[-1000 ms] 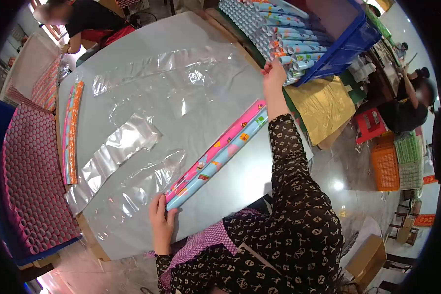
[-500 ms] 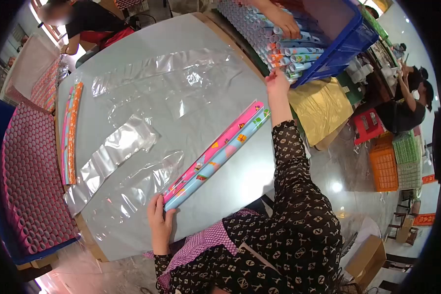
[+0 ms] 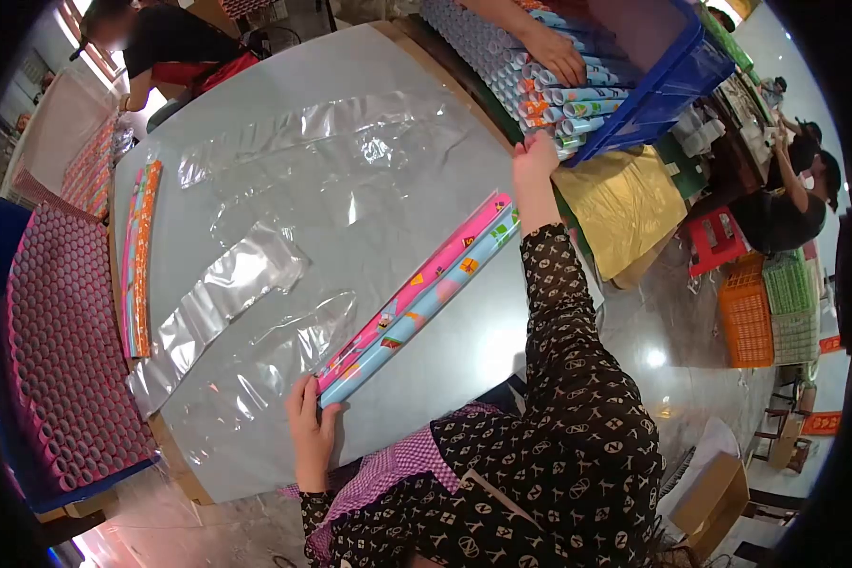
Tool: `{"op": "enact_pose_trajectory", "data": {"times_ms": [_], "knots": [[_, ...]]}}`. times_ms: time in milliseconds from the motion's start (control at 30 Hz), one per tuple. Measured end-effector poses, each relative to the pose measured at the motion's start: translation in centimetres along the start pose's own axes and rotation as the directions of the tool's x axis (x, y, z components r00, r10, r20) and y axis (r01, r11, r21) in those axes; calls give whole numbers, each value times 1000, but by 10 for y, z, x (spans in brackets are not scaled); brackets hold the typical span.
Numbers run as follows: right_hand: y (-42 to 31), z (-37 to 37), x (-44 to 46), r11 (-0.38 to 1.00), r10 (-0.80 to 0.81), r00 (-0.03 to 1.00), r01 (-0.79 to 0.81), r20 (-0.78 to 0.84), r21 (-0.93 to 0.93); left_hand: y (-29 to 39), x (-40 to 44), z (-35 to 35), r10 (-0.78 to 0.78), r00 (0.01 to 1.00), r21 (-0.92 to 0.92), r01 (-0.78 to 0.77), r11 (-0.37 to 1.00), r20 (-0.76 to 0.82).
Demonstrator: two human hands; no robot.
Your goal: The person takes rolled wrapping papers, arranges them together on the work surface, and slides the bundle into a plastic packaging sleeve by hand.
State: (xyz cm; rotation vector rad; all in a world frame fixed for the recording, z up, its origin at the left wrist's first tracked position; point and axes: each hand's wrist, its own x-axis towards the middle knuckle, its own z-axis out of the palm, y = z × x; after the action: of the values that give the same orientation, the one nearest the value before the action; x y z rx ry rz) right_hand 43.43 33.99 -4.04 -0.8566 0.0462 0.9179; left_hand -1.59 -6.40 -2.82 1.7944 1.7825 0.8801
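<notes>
A pink patterned wrapping paper roll [image 3: 428, 275] and a light blue one [image 3: 424, 310] lie side by side, slanting across the table. Their near ends rest in the grip of my left hand [image 3: 310, 431], thumb on one side and fingers on the other. Beyond the far ends, my right hand [image 3: 537, 163] is at the edge of a blue crate [image 3: 663, 80] packed with rolls [image 3: 577, 109]. Its fingers are drawn together by the roll ends; whether they pinch one is hidden. Clear plastic sleeves [image 3: 227, 289] lie flat to the left of the two rolls.
Another person's hand [image 3: 554, 55] rests on rolls in the crate. Several wrapped rolls [image 3: 142, 256] lie along the table's left edge, beside a blue bin of pink-edged rolls [image 3: 71, 341]. Gold sheeting [image 3: 625, 218] covers something at right. A person [image 3: 185, 43] sits across the table.
The other person's hand has shifted slightly right and down over the crate. My right hand has barely moved; my left hand and the two rolls stay in place.
</notes>
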Motion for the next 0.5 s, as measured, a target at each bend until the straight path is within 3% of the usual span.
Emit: {"op": "enact_pose_trajectory", "data": {"times_ms": [33,67,200,233,267,333,400,467,500], "knots": [[-1,3,-11,951,-242,968,250,65,-180,-1,-1,1,17,1000,2,-17,1000,-11],[-4,6,-23,810,-453,875,484,171,-332,-1,-1,1,16,1000,2,-16,1000,-9],[-12,12,-11,700,-541,808,586,233,-408,0,0,0,-20,1000,-41,20,999,5],[-17,11,-6,920,-239,965,261,109,-292,1,0,1,-26,1000,-62,27,998,7],[-19,10,-1,986,114,993,-108,37,-127,1,-1,0,-23,1000,-66,24,998,8],[-6,6,22,979,164,985,-156,57,-129,2,0,0,-30,1000,-25,30,999,0],[7,8,40,956,286,958,-288,36,65,0,0,1,-18,1000,-31,18,999,-4],[18,7,57,941,307,951,-311,50,131,0,-2,0,-8,1000,-29,8,1000,-4],[21,8,58,932,291,945,-315,151,177,1,-2,0,-15,1000,-46,15,999,-1]]}}
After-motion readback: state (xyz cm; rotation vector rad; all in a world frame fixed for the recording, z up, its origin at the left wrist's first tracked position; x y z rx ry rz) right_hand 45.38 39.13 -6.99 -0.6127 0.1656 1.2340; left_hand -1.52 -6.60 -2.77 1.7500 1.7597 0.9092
